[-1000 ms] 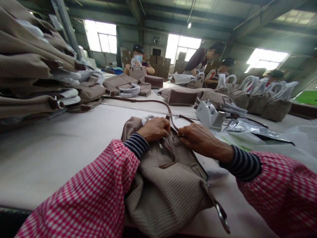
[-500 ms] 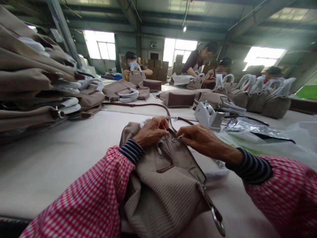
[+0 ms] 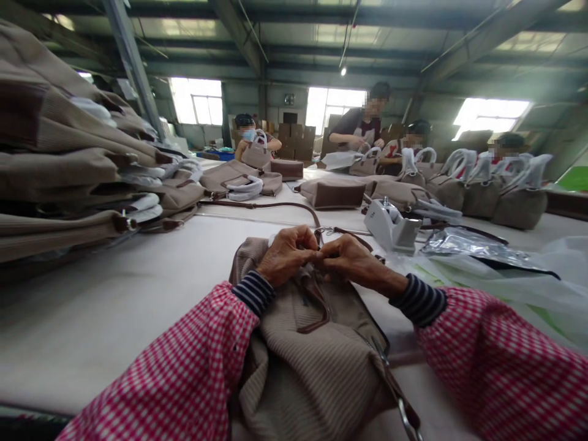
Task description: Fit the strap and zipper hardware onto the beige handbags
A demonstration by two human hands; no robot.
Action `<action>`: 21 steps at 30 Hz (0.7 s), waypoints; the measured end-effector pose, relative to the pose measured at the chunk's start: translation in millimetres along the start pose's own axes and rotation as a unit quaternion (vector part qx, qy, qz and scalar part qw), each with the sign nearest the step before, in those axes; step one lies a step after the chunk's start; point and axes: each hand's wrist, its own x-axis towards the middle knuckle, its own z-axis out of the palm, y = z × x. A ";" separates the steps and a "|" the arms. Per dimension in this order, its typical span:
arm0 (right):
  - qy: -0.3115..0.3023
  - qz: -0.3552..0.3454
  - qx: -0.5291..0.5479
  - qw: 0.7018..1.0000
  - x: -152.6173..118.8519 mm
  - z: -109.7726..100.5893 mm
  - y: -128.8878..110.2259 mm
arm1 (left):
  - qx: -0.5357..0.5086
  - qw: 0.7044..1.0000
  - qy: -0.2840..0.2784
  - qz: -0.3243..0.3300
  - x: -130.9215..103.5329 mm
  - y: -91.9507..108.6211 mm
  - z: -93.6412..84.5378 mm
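A beige ribbed handbag (image 3: 316, 361) with brown trim lies on the table in front of me, its zipped side turned up to the right. My left hand (image 3: 289, 252) pinches the far end of the bag near the zip. Close against it, my right hand (image 3: 351, 260) is closed in a pinch, fingertips meeting those of the left. The small silver clasp that showed at the right fingertips a moment ago is now hidden by the fingers. Just beyond both hands lies a brown strap (image 3: 294, 206) with metal hooks. A silver clip (image 3: 407, 416) hangs at the bag's near end.
Stacked bags (image 3: 68, 177) rise at the left. A grey tape dispenser (image 3: 390, 226) stands beyond my right hand, beside clear plastic packaging (image 3: 482, 248). More handbags (image 3: 519, 199) with wrapped handles line the far side, where several co-workers handle bags. The white table (image 3: 138, 294) extends left.
My right hand has moved left with the clasp, up against my left hand. The clasp has gone out of sight between the fingers. A standing co-worker at the back has straightened up.
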 end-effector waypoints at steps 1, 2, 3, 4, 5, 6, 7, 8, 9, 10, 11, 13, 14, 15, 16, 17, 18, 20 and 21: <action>-0.011 0.004 0.031 0.999 0.5 1.1 2.6 | -0.002 1.000 0.008 -0.001 0.3 -0.9 0.3; -0.016 0.008 0.058 0.998 0.9 2.0 4.7 | 0.000 1.000 0.013 -0.002 0.7 -1.6 0.5; -0.015 0.010 0.078 0.997 1.0 2.8 6.5 | 0.004 1.000 0.015 -0.001 1.0 -2.2 0.4; -0.008 0.011 0.088 0.996 0.8 3.4 7.9 | 0.009 1.000 0.014 0.002 1.2 -2.6 0.1; 0.000 0.010 0.091 0.996 0.3 3.8 8.9 | 0.017 1.000 0.012 0.004 1.3 -2.6 -0.5; 0.008 0.008 0.091 0.996 -0.5 3.8 9.6 | 0.025 1.000 0.010 0.005 1.2 -2.3 -1.3; 0.017 0.007 0.089 0.996 -1.7 3.5 10.1 | 0.036 0.999 0.008 0.006 1.0 -1.7 -2.1; 0.027 0.006 0.087 0.996 -3.3 2.7 10.5 | 0.051 0.999 0.001 0.008 0.7 -0.9 -3.0; 0.038 0.007 0.087 0.995 -5.2 1.6 10.9 | 0.076 0.997 -0.011 0.011 0.2 0.1 -3.8; 0.051 0.009 0.090 0.995 -7.5 0.1 11.3 | 0.114 0.993 -0.028 0.013 -0.4 1.0 -4.3; 0.064 0.012 0.093 0.993 -10.0 -1.4 11.7 | 0.164 0.985 -0.047 0.015 -1.0 1.7 -4.6; 0.081 0.015 0.096 0.992 -15.2 -4.2 12.1 | 0.273 0.958 -0.089 0.017 -2.1 2.1 -4.3; 0.083 0.015 0.098 0.992 -17.7 -5.1 12.0 | 0.312 0.944 -0.106 0.019 -2.5 1.8 -3.9; 0.081 0.014 0.100 0.992 -19.7 -5.5 11.6 | 0.331 0.936 -0.116 0.020 -2.8 1.2 -3.4; 0.077 0.012 0.102 0.992 -21.3 -5.4 10.9 | 0.330 0.936 -0.121 0.019 -3.0 0.6 -3.1; 0.072 0.010 0.104 0.992 -22.3 -4.9 10.0 | 0.317 0.941 -0.120 0.017 -3.1 0.1 -2.9; 0.067 0.007 0.107 0.992 -22.7 -4.2 9.1 | 0.300 0.947 -0.112 0.013 -3.1 -0.4 -3.0; 0.064 0.004 0.112 0.992 -22.2 -2.6 7.2 | 0.278 0.956 -0.096 0.003 -2.8 -0.7 -3.7; 0.065 0.006 0.115 0.991 -21.5 -2.1 6.5 | 0.272 0.957 -0.095 0.002 -2.5 -0.7 -4.2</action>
